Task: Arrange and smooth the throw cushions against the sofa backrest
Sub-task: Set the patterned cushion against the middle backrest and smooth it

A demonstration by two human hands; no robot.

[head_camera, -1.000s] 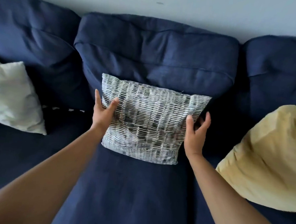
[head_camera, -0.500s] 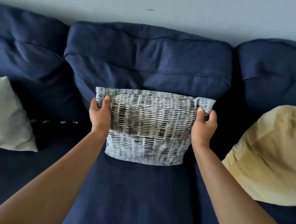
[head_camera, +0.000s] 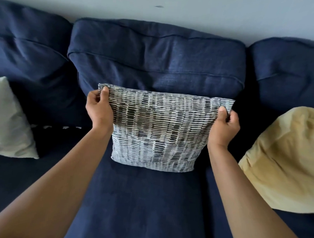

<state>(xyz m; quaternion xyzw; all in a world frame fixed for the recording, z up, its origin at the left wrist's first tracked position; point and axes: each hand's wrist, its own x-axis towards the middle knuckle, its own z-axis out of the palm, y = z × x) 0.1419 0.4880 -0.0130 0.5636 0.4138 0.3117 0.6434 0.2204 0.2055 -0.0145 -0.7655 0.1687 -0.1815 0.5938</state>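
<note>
Centrally, the patterned cushion (head_camera: pixel 157 131) stands on the middle seat (head_camera: pixel 139 199) of the navy sofa, its back face leaning against the middle backrest (head_camera: pixel 155 60). The cover is printed in grey, black and white with short dashes arranged in vertical columns; the darkest blocks lie across the upper half, and the lower half is paler. The top edge is drawn nearly straight between the two upper corners. The bottom edge rests on the seat and is narrower than the top.

The left hand (head_camera: pixel 98 110) pinches the upper corner at 10 o'clock of the cushion, thumb on the front face, fingers curled behind the fabric. The right hand (head_camera: pixel 224 124) pinches the upper corner at 2 o'clock in the same manner, thumb in front, fingers folded behind. Both hands are closed on the cushion. Both forearms run from the lower frame corners up to the cushion flanks.

At 9 o'clock of the patterned cushion, well apart, a white cushion (head_camera: pixel 7 120) leans against the left backrest (head_camera: pixel 29 44), partly cut by the frame edge. At 3 o'clock, a yellow cushion (head_camera: pixel 285 158) lies tilted on the right seat, near the right forearm but not touching it. The right backrest (head_camera: pixel 290 67) rises behind it. A pale wall (head_camera: pixel 194 11) runs along 12 o'clock, bearing a small dark mark (head_camera: pixel 159 6). Nothing lies between the patterned cushion and the middle backrest.
</note>
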